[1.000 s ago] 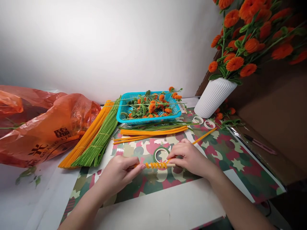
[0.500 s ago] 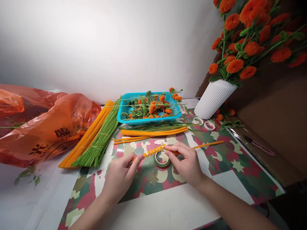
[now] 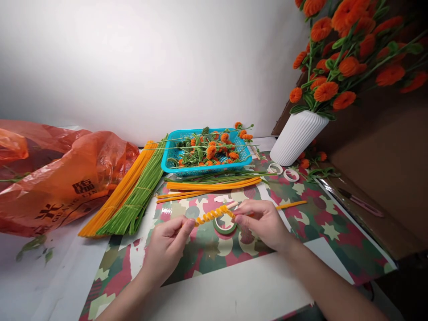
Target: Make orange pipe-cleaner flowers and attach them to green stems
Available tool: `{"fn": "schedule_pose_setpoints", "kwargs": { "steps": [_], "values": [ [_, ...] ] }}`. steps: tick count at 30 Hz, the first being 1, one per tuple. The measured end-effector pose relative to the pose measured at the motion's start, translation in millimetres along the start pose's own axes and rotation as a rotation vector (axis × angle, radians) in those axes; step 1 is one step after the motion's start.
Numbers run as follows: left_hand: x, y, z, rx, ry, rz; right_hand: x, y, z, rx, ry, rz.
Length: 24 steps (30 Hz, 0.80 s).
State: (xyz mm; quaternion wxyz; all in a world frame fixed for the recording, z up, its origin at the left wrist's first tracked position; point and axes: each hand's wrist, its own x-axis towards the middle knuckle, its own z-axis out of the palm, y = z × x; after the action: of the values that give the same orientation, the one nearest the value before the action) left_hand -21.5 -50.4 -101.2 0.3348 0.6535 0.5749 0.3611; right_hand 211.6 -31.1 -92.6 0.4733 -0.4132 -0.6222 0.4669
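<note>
An orange-yellow pipe cleaner [image 3: 211, 216] is coiled in several turns around a thin pale stick [image 3: 233, 205], whose bare tip shows at the right. My left hand [image 3: 167, 247] pinches the coil's left end with the stick between thumb and fingers. On the right, my right hand [image 3: 262, 225] grips the free length of the same pipe cleaner, which runs out past the fingers to the right. The far end of the stick inside my left hand is hidden. Beneath the coil lies a roll of green tape [image 3: 225, 231] on the camouflage-patterned mat [image 3: 207, 263].
Behind stands a blue basket [image 3: 203, 170] of orange pipe-cleaner flowers. Loose orange pipe cleaners [image 3: 214, 184] lie before it. Leftward are green and orange bundles [image 3: 137, 200] and an orange bag [image 3: 76, 187]. A white vase [image 3: 298, 138], white rings [image 3: 290, 174] and a cutter [image 3: 361, 203] are rightward.
My right hand has shifted slightly right, away from the coil, drawing the pipe cleaner down off the stick's tip, which now shows bare. My left hand has moved slightly left.
</note>
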Motion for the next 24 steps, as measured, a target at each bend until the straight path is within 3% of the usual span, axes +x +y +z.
{"fn": "schedule_pose_setpoints", "kwargs": {
  "steps": [3, 7, 10, 13, 17, 20, 24],
  "values": [
    [4, -3, -5.9, -0.001, -0.080, 0.117, 4, -2, -8, -0.062, -0.102, 0.047],
    [10, -7, -16.4, 0.151, -0.174, 0.315, 5, -12, -15, -0.400, -0.137, -0.104],
    [15, -9, -22.0, 0.292, -0.210, 0.440, 4, -18, -17, -0.584, -0.260, -0.142],
    [17, -9, -25.1, 0.431, -0.205, 0.564, 5, -21, -17, -0.699, -0.386, -0.131],
    [17, -8, -25.3, 0.613, -0.125, 0.681, 6, -20, -16, -0.760, -0.440, -0.131],
    [14, -8, -20.9, 0.683, -0.058, 0.680, 3, -14, -12, -0.785, -0.384, -0.166],
    [6, -8, -7.3, 0.667, 0.109, 0.531, -2, -3, 2, -0.885, -0.091, -0.322]
  ]
}}
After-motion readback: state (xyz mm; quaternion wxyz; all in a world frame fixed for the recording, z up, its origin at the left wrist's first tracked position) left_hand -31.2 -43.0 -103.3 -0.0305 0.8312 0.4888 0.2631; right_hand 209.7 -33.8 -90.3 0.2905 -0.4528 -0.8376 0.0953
